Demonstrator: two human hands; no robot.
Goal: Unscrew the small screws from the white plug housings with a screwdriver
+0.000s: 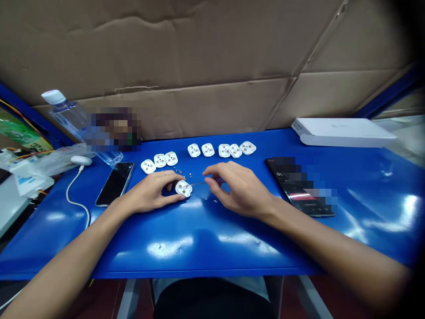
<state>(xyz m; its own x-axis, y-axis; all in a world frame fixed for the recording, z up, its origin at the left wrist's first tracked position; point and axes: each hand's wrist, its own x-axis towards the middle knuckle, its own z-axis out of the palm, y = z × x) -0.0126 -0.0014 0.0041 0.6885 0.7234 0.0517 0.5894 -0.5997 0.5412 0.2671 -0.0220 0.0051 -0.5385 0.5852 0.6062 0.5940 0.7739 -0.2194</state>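
Observation:
My left hand (154, 190) pinches a small white plastic piece (183, 189) between thumb and fingers, low over the blue table. The piece is rounded-square, with brass-coloured metal fittings in its face. From the right, my right hand (234, 188) grips a thin screwdriver (198, 183), its metal shaft reaching the white piece's right edge. The fingers mostly cover the handle, and whether the tip touches a fitting is too small to tell. Just behind the held piece lie several tiny metal screws (179, 172).
More white plastic pieces (207, 149) form a row behind my hands. A phone (116, 184) and a clear bottle (71, 119) are left, beside a white cable (68, 190). On the right lie another phone (282, 177) and a white box (345, 131). Cardboard (199, 66) walls the back.

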